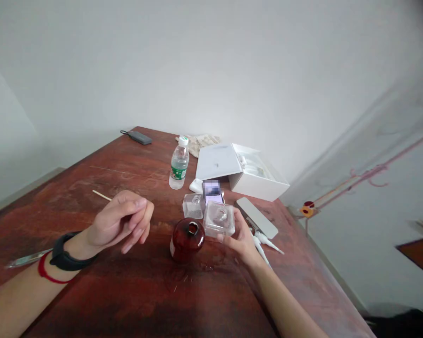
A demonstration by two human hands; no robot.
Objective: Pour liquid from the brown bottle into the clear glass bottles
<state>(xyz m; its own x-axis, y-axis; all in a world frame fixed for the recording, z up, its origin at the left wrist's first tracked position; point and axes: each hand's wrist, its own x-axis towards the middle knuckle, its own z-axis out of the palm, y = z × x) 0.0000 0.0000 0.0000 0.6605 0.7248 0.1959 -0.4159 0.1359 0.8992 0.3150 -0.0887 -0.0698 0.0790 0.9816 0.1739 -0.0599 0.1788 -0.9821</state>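
Observation:
My right hand (240,239) grips a clear square glass bottle (219,220) by its right side, thumb in front. Its round open neck faces up. Just left of it is a dark amber round bottle (186,241) with an open mouth and part of a pale label. Behind that sits a second clear square glass bottle (193,206). My left hand (125,218) is closed left of the amber bottle, fingers curled and thumb against the index finger; what it holds, if anything, is hidden. A thin wooden stick (101,195) shows behind it; whether the hand touches it, I cannot tell.
Farther back stand a water bottle (179,166) and an open white box (257,180). Near my right hand lie a grey-white flat case (257,217) and white nozzle-like pieces (268,241). A grey power bank (139,137) lies at the far left. Wet spots (206,267) mark the tabletop.

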